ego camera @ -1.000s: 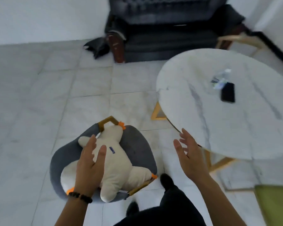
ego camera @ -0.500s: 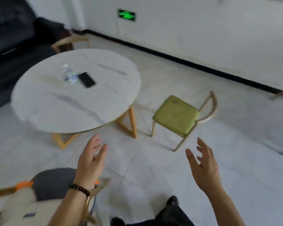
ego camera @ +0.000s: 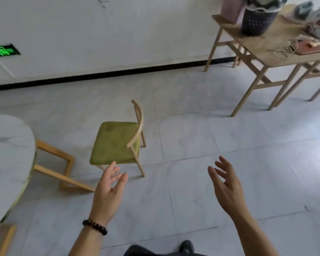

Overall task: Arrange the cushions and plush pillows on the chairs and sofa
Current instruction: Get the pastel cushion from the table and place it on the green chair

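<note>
Cushion (ego camera: pixel 115 141), just one and green, lies flat on the seat of the single wooden chair (ego camera: pixel 139 119), which stands on the floor between the round bench (ego camera: pixel 7 154) and the wooden bench (ego camera: pixel 277 50). Two hands hover apart above the floor, the left hand (ego camera: pixel 109 191) and right hand (ego camera: pixel 227 187) both released, fingers spread. The round bench is cut off at the left edge. One dark basket (ego camera: pixel 257 19) and the clutter beside it are too blurred to identify.

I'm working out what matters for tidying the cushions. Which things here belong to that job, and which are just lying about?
Part of the job: green chair with its seat cushion; left hand and right hand, both empty.
Just lying about: round table; wooden table; basket on it; exit sign.
</note>
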`<state>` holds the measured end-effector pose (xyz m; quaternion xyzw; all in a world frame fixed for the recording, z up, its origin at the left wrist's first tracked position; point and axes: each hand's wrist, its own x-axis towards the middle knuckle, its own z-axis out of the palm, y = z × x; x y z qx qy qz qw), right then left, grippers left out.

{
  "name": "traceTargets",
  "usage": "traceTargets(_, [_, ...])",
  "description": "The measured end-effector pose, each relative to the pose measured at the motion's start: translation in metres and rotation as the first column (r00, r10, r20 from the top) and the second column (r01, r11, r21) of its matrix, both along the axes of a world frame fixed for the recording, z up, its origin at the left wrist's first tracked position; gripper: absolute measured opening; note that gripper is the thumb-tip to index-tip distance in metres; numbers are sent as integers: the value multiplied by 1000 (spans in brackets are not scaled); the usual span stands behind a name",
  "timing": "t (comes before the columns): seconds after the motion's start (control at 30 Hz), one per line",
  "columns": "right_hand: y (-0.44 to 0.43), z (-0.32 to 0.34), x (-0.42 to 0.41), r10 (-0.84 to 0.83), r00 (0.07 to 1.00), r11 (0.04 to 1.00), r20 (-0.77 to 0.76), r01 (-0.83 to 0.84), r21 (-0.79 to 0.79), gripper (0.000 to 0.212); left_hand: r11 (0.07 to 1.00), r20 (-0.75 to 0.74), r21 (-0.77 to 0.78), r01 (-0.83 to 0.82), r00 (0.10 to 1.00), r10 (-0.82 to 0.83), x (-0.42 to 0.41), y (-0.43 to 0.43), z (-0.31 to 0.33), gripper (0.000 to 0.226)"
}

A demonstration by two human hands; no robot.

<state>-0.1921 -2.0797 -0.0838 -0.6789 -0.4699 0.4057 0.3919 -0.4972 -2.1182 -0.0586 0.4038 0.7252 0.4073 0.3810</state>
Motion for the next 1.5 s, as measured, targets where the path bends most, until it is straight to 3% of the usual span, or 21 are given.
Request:
traceTargets(0.17, [68, 5, 30, 37, 999, 999, -11, -37, -19, 52, 1000, 52, 5, -4, 999, 4, 33, 71, -1, 51])
traceTargets(0.37, [188, -30, 42, 60, 998, 996, 16, -59, -60, 47, 998, 83, -60, 24, 996, -19, 46, 193, -50, 48])
traceTargets(0.53, [334, -29, 59, 32, 995, 997, 95, -25, -77, 47, 994, 97, -79, 71, 993, -63, 53, 360, -71, 46])
traceTargets(0.77, [513, 27, 99, -96, 986, 994, 137, 87, 72, 50, 981, 53, 51, 186, 981, -189, 84, 601, -4, 50])
traceTargets(1.1, [771, -31, 158, -274, 961, 961, 30, 272, 45, 46, 946, 27, -15, 323, 946, -322, 176, 890, -31, 42])
traceTargets(1.33, [1016, 16, 189, -149, 985, 986, 88, 141, 90, 48, 944, -54, 62, 324, 946, -321, 196, 1099, 26, 49])
traceTargets(1.5, [1157, 22, 183, -55, 989, 997, 138, 45, 69, 50, 965, -10, 89, 248, 969, -248, 188, 1218, 23, 60])
